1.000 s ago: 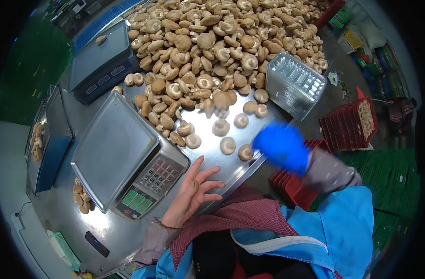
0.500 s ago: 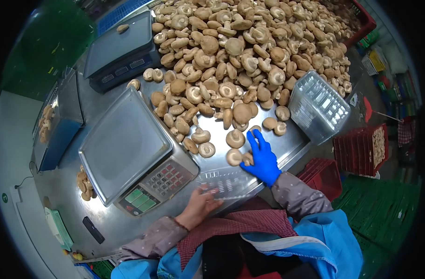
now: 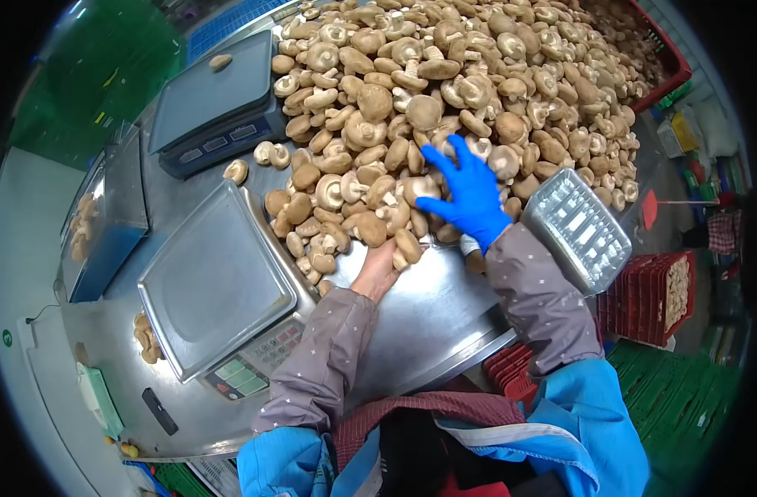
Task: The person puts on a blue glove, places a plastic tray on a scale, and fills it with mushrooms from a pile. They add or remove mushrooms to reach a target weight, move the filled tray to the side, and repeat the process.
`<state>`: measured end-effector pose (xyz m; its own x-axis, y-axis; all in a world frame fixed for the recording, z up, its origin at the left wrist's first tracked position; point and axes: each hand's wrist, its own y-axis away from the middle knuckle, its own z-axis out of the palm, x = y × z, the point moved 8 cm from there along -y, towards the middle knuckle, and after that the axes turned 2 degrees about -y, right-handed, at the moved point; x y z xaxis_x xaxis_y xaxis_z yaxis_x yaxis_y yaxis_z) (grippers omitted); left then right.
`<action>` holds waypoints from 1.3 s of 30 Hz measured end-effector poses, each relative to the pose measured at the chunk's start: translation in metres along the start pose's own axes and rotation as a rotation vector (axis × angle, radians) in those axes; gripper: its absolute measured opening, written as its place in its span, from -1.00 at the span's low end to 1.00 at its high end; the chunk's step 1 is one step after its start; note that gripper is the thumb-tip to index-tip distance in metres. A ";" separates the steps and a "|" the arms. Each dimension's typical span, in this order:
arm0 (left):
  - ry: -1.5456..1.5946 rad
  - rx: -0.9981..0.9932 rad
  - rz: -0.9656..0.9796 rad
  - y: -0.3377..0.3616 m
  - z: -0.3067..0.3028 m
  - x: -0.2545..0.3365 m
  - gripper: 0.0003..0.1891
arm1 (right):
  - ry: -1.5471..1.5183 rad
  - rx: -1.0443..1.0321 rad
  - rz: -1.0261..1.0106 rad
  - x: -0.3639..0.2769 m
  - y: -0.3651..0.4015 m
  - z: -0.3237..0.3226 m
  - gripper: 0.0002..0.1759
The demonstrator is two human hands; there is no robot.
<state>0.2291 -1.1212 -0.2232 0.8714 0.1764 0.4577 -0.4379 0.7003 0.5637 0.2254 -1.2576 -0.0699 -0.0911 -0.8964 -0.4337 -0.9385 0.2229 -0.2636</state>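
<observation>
A big heap of brown mushrooms (image 3: 445, 74) covers the far half of the steel table (image 3: 428, 323). My right hand (image 3: 465, 195), in a blue glove, lies on the near side of the heap with its fingers spread over the caps. Bare and reaching forward, my left hand (image 3: 377, 269) meets the heap's near edge, its fingertips hidden among the mushrooms (image 3: 370, 228). Whether it grips anything is not visible. Both sleeves are grey.
A weighing scale (image 3: 213, 277) with a steel pan and keypad stands left of my arms. A second scale (image 3: 217, 99) stands behind it, one mushroom on it. A stack of clear plastic trays (image 3: 577, 228) sits at the table's right edge, with red crates (image 3: 648, 290) below.
Both hands have moved forward into the heap. The clear tray under my left hand half a second ago is no longer visible. My right hand left the loose mushrooms near the table edge.
</observation>
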 end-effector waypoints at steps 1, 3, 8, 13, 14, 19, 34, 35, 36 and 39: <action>-0.001 0.005 0.005 0.003 -0.002 -0.003 -0.65 | 0.001 0.094 -0.036 -0.004 0.009 0.009 -0.29; -0.083 0.001 0.141 0.015 -0.003 -0.004 -0.62 | -0.134 0.035 -0.005 -0.016 0.023 0.014 -0.42; 0.102 -0.047 0.092 0.081 -0.011 -0.022 -0.22 | -0.662 0.014 0.225 0.003 0.064 0.028 -0.61; 0.117 -0.108 0.054 0.125 -0.002 -0.021 -0.19 | -1.492 0.064 0.771 0.032 0.089 0.023 -0.67; 0.099 -0.112 0.049 0.135 0.002 -0.016 -0.20 | -1.609 0.108 0.796 0.040 0.091 0.023 -0.66; 0.042 -0.092 0.076 0.188 0.002 0.017 -0.23 | -2.082 0.057 0.668 0.008 0.073 -0.009 -0.61; -0.184 0.164 0.436 0.303 -0.142 0.169 -0.22 | -0.757 -0.440 -0.206 -0.321 -0.019 0.072 -0.50; -0.225 0.220 0.460 0.308 -0.154 0.179 -0.22 | -0.762 -0.453 -0.222 -0.330 -0.022 0.086 -0.50; -0.286 0.270 0.469 0.313 -0.162 0.187 -0.25 | -0.712 -0.399 -0.256 -0.337 -0.027 0.097 -0.52; -0.388 0.409 0.429 0.317 -0.197 0.193 -0.29 | -0.643 -0.407 -0.321 -0.352 -0.034 0.122 -0.55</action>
<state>0.3020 -0.7289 -0.0910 0.4952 0.0665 0.8663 -0.8391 0.2951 0.4570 0.3295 -0.9026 -0.0132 0.2940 -0.4715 -0.8314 -0.9450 -0.2735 -0.1791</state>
